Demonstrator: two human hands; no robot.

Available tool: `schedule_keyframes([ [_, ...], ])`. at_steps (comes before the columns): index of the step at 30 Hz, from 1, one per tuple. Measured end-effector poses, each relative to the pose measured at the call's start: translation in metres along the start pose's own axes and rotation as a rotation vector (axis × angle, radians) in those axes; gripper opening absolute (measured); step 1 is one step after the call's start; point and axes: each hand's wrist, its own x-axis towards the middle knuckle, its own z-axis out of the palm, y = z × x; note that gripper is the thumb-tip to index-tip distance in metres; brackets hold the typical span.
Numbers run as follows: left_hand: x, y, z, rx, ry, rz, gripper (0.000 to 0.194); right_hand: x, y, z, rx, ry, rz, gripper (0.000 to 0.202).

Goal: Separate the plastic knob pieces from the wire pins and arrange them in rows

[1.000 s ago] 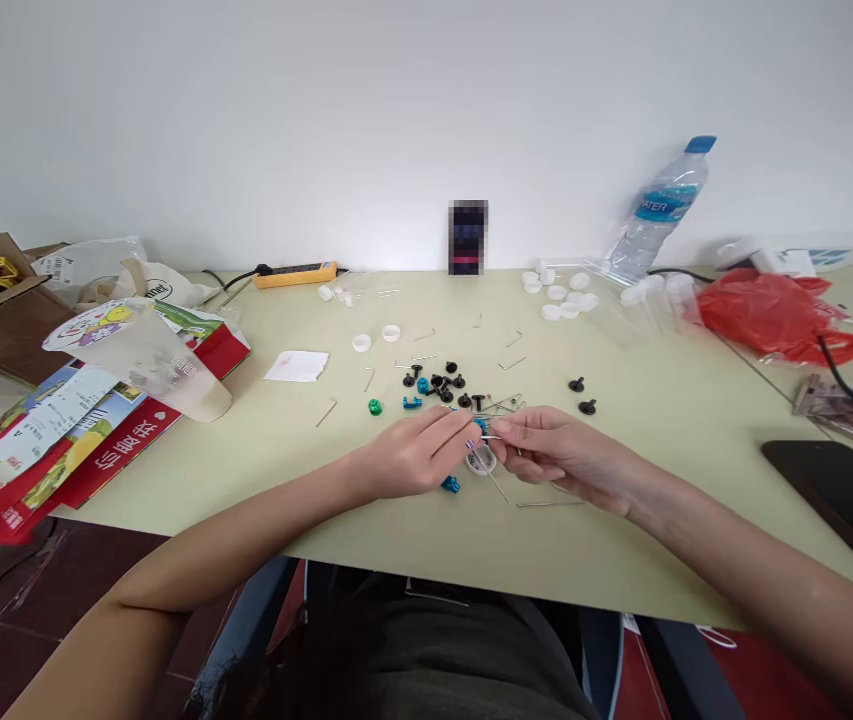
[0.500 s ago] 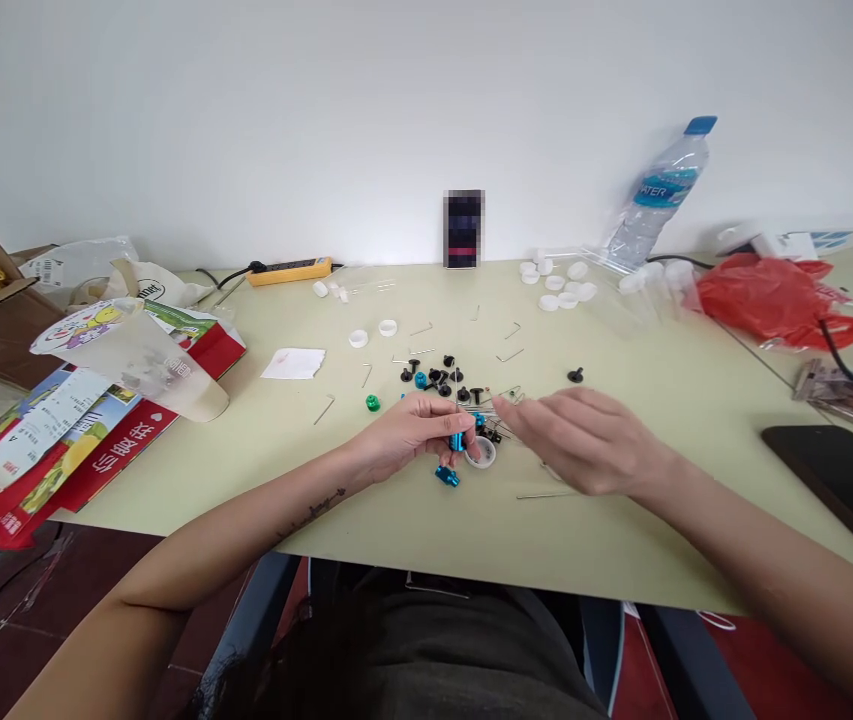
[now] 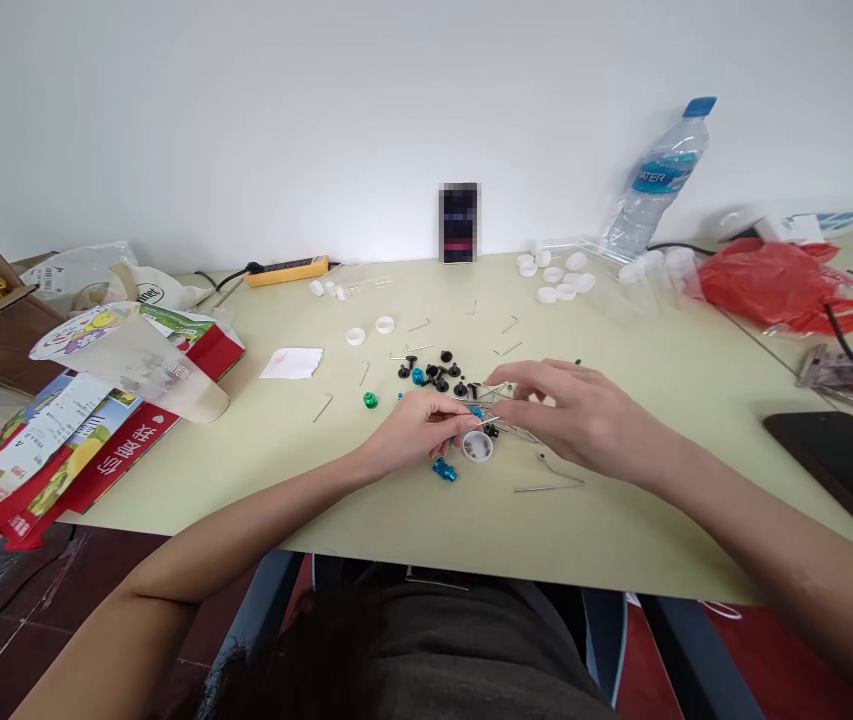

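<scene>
- My left hand is pinched closed on a thin metal rod, held above the counter; so slim a piece could roll or slip if I squeeze it off-centre.
- My right hand hovers beside it, fingers curved and parted. I cannot tell whether they grip anything; a brush from them could knock the rod askew.
- The white cap sits just below my fingertips, with tiny pieces inside. A dropped wrist or a catch on its rim could tip it and scatter them.
- The blue fitting lies near the cap, on my side of it; my left fingers could nudge it, and its rounded shape might let it roll.
- The black knobs are crowded just beyond my hands, close to more thin rods, so reaching in for one could drag others along.
- The long rod lies in front of my right hand, where my forearm could sweep it as it lowers.
- The green fitting is apart to the left, at less risk unless my left arm swings outward.
</scene>
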Motion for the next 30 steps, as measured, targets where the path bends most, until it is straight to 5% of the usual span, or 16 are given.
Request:
schedule_keyframes([
  [5, 0.002, 0.001, -0.005, 0.042, 0.019, 0.000, 0.032, 0.001, 0.005, 0.008, 0.086, -0.080, -0.054, 0.030],
  [10, 0.000, -0.001, -0.028, 0.203, 0.052, -0.032, 0.028, 0.000, 0.019, 0.015, 0.207, -0.081, 0.237, 0.028],
  [15, -0.004, -0.004, -0.054, 0.492, 0.054, 0.017, 0.021, 0.001, 0.020, 0.023, 0.336, -0.187, 0.358, 0.030],
  [21, -0.006, -0.011, -0.058, 0.733, 0.123, 0.026, 0.018, 0.001, 0.020, 0.019, 0.268, -0.067, 0.540, 0.030],
  [30, -0.008, -0.012, -0.067, 1.040, 0.256, -0.051, 0.015, -0.002, 0.020, 0.030, 0.246, -0.431, 0.599, 0.036],
])
